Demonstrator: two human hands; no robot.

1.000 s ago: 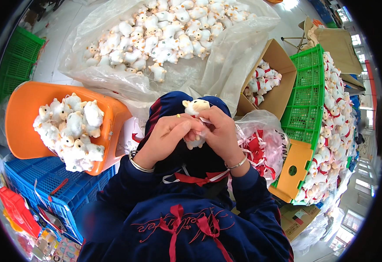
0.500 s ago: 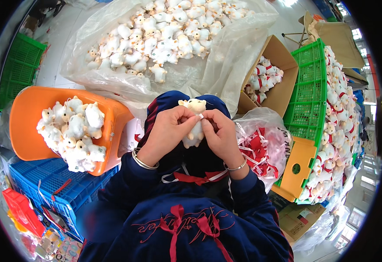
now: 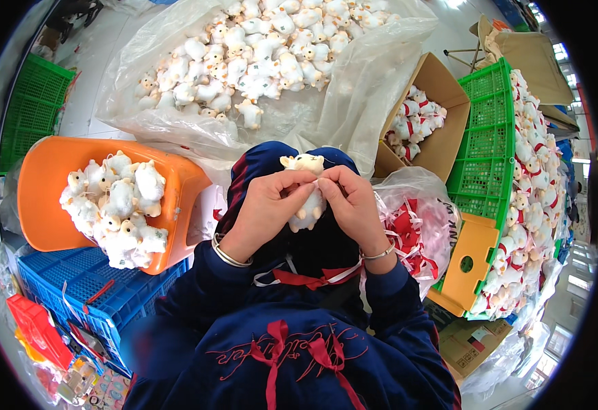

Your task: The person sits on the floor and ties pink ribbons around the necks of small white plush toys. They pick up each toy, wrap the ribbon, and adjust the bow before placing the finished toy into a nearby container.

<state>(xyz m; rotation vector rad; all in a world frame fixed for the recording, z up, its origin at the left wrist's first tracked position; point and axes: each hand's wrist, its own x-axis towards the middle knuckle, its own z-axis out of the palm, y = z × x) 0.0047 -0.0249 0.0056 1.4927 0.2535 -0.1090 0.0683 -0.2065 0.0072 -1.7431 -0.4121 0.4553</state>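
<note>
A white plush animal toy point(image 3: 307, 212) with a cream head rests upright in my lap, between my knees. At its neck my left hand point(image 3: 272, 205) and my right hand point(image 3: 350, 205) meet, each with thumb and forefinger pinched. Between the fingertips is a small white strip, mostly hidden by the fingers. The toy's head shows above my hands and its lower body below them. Across my lap, nearer to me, lies a red ribbon piece point(image 3: 306, 278) with white ties.
An orange plastic seat point(image 3: 46, 198) on the left holds several white plush toys. Ahead, a clear plastic sheet point(image 3: 354, 89) carries a large heap of them. On the right are a bag of red-and-white ribbon pieces point(image 3: 408, 232), a cardboard box point(image 3: 449, 123) and a green crate point(image 3: 480, 157).
My right hand has shifted slightly, its fingertips now closer to those of my left hand. The white strip, plainer before, is now mostly covered.
</note>
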